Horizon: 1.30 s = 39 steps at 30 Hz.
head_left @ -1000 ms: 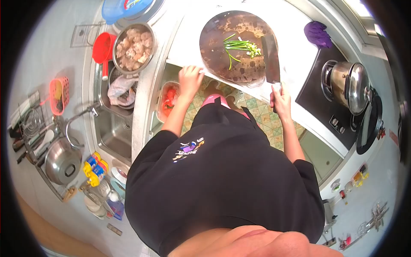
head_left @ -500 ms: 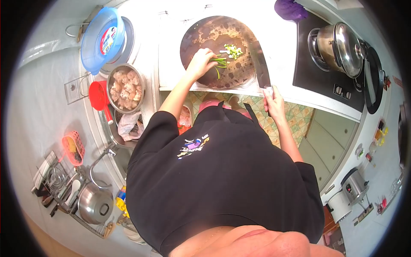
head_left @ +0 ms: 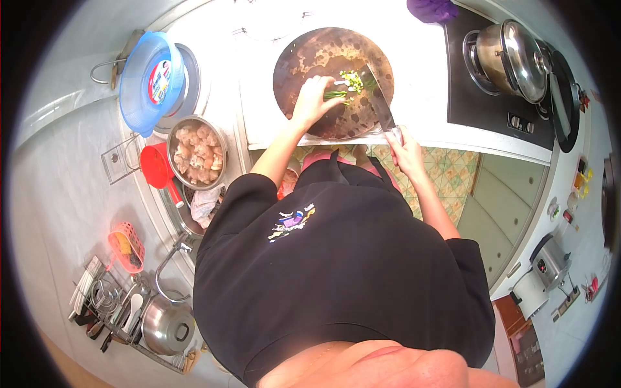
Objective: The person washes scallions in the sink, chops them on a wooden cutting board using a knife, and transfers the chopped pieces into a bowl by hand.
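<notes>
A round, dark-stained wooden chopping board (head_left: pixel 304 58) lies on the white counter. On it, my left hand (head_left: pixel 313 102) is closed around a bunch of green onions (head_left: pixel 334 94), whose cut ends point right. Chopped green onion pieces (head_left: pixel 351 80) form a small heap just beyond the bunch. My right hand (head_left: pixel 406 152) grips the handle of a broad kitchen knife (head_left: pixel 381 107). Its blade slants over the board's right side, close to the heap; whether the edge touches the wood I cannot tell.
Left of the board stand a steel bowl of raw meat chunks (head_left: pixel 197 154), a red dipper (head_left: pixel 156 165) and a blue plastic basin (head_left: pixel 139 97). A lidded steel pot (head_left: pixel 508 61) sits on the black stove (head_left: pixel 479 107) at the right. A sink tap (head_left: pixel 165 271) is at the lower left.
The knife has swung left, from the board's right edge to beside the chopped green onions. My left hand has flattened the bunch toward the board. The whole view has shifted slightly.
</notes>
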Each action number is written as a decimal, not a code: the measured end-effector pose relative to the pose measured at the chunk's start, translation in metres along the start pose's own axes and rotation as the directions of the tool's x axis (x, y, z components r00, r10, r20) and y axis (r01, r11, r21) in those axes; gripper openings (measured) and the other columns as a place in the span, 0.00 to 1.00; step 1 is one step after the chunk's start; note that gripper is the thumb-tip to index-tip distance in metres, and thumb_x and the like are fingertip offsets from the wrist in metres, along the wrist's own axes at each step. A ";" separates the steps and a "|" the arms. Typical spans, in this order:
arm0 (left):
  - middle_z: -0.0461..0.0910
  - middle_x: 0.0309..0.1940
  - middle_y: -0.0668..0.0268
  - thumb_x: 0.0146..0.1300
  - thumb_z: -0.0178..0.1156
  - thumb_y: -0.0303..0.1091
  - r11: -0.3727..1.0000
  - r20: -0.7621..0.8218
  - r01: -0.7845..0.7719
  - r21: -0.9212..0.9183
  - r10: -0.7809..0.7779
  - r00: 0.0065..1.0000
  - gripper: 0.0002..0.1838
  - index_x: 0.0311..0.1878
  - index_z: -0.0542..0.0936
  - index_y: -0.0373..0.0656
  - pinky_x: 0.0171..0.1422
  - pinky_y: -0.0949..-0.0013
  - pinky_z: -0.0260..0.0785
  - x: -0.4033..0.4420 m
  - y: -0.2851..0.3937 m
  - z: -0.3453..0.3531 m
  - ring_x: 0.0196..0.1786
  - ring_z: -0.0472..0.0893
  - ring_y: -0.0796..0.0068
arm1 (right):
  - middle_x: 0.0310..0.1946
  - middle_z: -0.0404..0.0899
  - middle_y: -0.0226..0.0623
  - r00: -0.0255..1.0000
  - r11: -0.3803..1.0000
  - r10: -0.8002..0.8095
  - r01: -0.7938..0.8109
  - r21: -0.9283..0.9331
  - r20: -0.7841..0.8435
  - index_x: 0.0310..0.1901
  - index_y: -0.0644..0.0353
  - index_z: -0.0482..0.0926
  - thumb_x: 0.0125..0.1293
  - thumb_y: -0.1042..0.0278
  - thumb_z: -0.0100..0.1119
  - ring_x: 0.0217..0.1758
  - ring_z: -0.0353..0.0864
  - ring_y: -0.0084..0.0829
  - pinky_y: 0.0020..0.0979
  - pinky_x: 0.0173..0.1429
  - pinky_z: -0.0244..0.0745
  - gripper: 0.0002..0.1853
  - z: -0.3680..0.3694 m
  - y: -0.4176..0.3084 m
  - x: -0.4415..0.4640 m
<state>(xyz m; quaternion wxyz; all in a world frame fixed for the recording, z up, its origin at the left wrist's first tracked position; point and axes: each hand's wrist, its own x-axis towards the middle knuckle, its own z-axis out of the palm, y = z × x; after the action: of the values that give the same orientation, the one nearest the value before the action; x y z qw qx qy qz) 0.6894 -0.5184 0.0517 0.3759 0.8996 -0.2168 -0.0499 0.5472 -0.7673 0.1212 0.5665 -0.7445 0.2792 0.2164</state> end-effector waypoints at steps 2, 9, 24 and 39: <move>0.78 0.41 0.61 0.57 0.71 0.38 1.000 -0.042 -0.009 0.027 0.010 0.999 0.20 0.51 0.79 0.44 0.52 0.59 0.70 0.011 -0.008 0.013 0.46 0.78 0.58 | 0.20 0.75 0.33 0.999 0.992 0.031 -0.027 -0.123 0.033 0.62 0.58 0.73 0.69 0.48 0.60 0.19 0.73 0.23 0.30 0.26 0.71 0.27 0.002 -0.004 0.000; 0.76 0.34 0.62 0.57 0.68 0.32 0.998 -0.030 0.048 0.049 -0.046 0.998 0.07 0.34 0.80 0.42 0.47 0.60 0.71 0.021 -0.006 0.019 0.43 0.78 0.61 | 0.25 0.79 0.39 0.965 0.890 -0.261 0.244 -0.384 0.008 0.60 0.56 0.73 0.70 0.51 0.59 0.27 0.81 0.32 0.37 0.35 0.75 0.23 0.021 0.005 -0.003; 0.81 0.33 0.61 0.55 0.69 0.23 0.992 -0.143 0.091 -0.085 -0.102 0.984 0.07 0.37 0.84 0.40 0.41 0.67 0.75 0.010 -0.011 0.028 0.34 0.83 0.65 | 0.44 0.84 0.49 0.971 0.826 -0.221 0.235 -0.513 0.088 0.60 0.50 0.72 0.72 0.49 0.54 0.49 0.83 0.54 0.49 0.49 0.77 0.22 0.024 -0.016 -0.004; 0.82 0.34 0.59 0.55 0.67 0.23 0.987 -0.151 0.123 -0.099 -0.137 0.979 0.06 0.36 0.83 0.38 0.41 0.67 0.76 0.002 -0.001 0.032 0.35 0.85 0.64 | 0.34 0.85 0.46 0.971 0.808 -0.221 0.234 -0.540 0.091 0.60 0.48 0.73 0.70 0.47 0.57 0.42 0.85 0.53 0.47 0.45 0.77 0.23 0.014 -0.004 -0.004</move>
<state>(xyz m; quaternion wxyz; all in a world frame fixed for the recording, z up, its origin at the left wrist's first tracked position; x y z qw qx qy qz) 0.6837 -0.5400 0.0283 0.4274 0.8954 -0.1246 -0.0129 0.5465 -0.7527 0.1230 0.3552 -0.9005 0.1080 0.2264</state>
